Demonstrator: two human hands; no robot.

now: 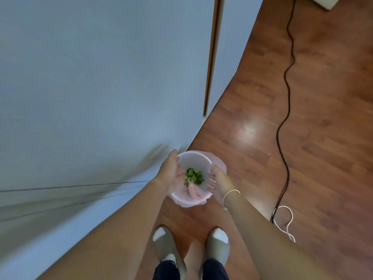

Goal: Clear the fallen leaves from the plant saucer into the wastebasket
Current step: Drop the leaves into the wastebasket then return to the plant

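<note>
Both palms spread over wastebasket [194,156]; left hand [171,171], right hand [219,178], leaves [193,176] w/in.

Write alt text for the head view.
Seen from above, both hands, left hand and right hand, hover open over a white wastebasket with green leaves inside it. It stands on a wooden floor by a pale wall.

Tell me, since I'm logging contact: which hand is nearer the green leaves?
Left. The left hand, palm open, touches the green leaves; the right hand sits apart, at their other side.
</note>
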